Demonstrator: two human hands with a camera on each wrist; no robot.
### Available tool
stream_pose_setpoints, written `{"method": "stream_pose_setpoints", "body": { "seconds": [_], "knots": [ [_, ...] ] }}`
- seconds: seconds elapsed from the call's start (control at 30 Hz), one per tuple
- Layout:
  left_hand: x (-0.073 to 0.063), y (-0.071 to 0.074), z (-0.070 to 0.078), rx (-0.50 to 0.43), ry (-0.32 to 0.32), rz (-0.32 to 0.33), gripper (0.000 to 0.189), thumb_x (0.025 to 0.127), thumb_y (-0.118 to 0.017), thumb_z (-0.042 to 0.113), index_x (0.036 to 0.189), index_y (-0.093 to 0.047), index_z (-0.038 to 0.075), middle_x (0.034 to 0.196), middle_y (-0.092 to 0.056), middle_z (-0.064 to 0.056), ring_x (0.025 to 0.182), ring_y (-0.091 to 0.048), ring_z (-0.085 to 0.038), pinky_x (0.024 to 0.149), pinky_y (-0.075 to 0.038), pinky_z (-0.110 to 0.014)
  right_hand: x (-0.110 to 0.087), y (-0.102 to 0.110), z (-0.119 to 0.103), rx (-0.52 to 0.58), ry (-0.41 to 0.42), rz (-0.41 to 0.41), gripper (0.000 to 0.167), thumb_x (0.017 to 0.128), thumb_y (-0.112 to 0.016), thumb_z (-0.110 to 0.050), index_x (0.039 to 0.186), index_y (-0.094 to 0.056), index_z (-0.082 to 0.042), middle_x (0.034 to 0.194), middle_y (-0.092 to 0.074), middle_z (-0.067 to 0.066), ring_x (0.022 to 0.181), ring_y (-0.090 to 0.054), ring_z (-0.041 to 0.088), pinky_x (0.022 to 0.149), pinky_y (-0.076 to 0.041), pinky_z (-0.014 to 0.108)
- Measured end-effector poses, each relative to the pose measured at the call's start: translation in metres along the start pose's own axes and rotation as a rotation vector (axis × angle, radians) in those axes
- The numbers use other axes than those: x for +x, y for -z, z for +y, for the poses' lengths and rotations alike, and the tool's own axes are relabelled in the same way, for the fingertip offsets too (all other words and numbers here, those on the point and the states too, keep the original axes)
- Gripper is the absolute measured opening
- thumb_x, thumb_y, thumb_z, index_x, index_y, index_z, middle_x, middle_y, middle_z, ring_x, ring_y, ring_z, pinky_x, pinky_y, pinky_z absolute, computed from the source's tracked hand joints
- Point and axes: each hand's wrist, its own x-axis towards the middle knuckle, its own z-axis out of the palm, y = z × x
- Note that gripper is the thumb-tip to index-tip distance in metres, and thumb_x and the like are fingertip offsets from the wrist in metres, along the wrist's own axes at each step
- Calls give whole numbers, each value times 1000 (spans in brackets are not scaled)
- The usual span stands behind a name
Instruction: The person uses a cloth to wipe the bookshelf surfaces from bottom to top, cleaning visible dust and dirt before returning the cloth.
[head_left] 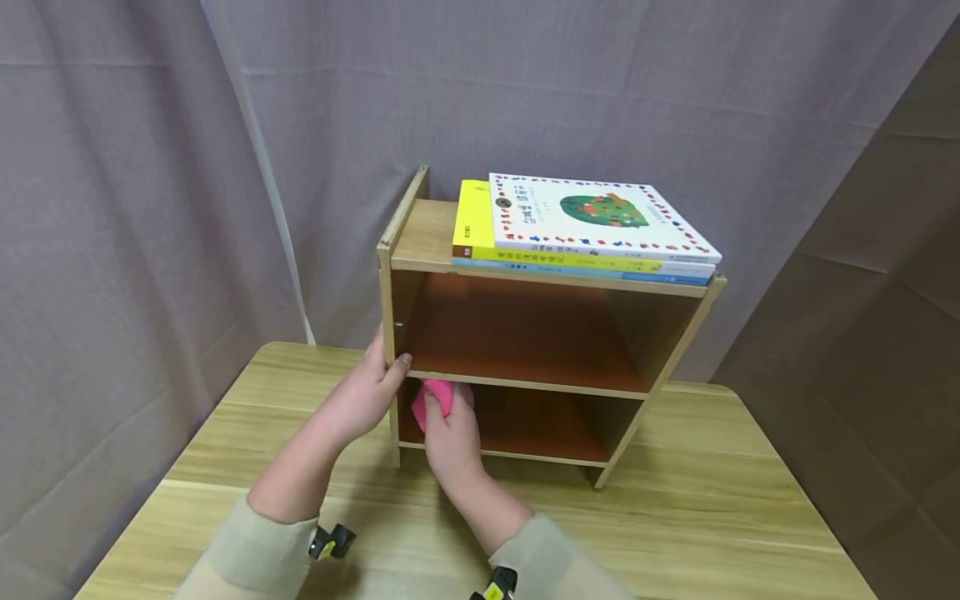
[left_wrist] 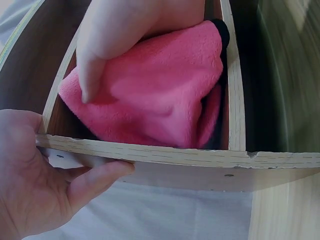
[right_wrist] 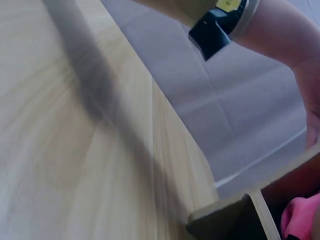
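Note:
A small wooden shelf (head_left: 525,385) stands on the table, with a reddish-brown upper and lower compartment. My left hand (head_left: 363,396) grips its left side panel, thumb at the front edge near the middle board; the left wrist view shows that hand (left_wrist: 37,180) around the panel's edge. Inside the lower compartment, at its left end, my right hand (head_left: 456,437) holds a pink cloth (head_left: 438,396). The fluffy cloth (left_wrist: 165,85) has a dark border and lies bunched against the side panel under the right hand (left_wrist: 125,30). Only part of the cloth (right_wrist: 299,217) shows in the right wrist view.
On top of the shelf lies a stack of books: a white one (head_left: 600,212), a yellow one (head_left: 471,218) and a blue one (head_left: 600,272). The wood-grain table (head_left: 712,517) extends around the shelf. Grey curtains (head_left: 525,92) hang behind it.

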Motion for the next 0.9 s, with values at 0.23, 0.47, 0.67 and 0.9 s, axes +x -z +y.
{"method": "stream_pose_setpoints", "body": {
  "seconds": [0.23,0.47,0.67,0.9],
  "knots": [
    [1,-2,0,-13,-11,12,68,107,-39,22,160,3,27,162,-16,-11,145,-22,-26,117,-21,-51,-8,-11,-5,94,-61,-12,31,104,-48,-37,119,-63,-15,113,-67,2,107,-62,19,92,-51,42],
    [1,-2,-1,-34,-7,5,67,107,-38,21,159,3,32,160,-20,-9,144,-23,-23,117,-22,-49,-11,-18,-7,118,-21,-106,32,106,-44,-38,125,-58,-17,110,-62,-1,101,-57,16,90,-49,39],
    [-1,-1,1,-35,5,8,66,107,-38,22,159,1,32,159,-23,-12,142,-29,-25,116,-23,-51,-9,-20,-6,23,83,-167,24,102,-54,-30,123,-59,-20,109,-55,-2,98,-53,16,84,-49,34],
    [-1,-1,2,-41,1,3,66,107,-38,21,159,1,32,160,-21,-11,145,-24,-25,117,-21,-51,-6,-20,5,-156,194,-198,59,85,-67,-7,139,-48,-16,138,-48,3,116,-54,19,95,-50,40]
  ]
}}
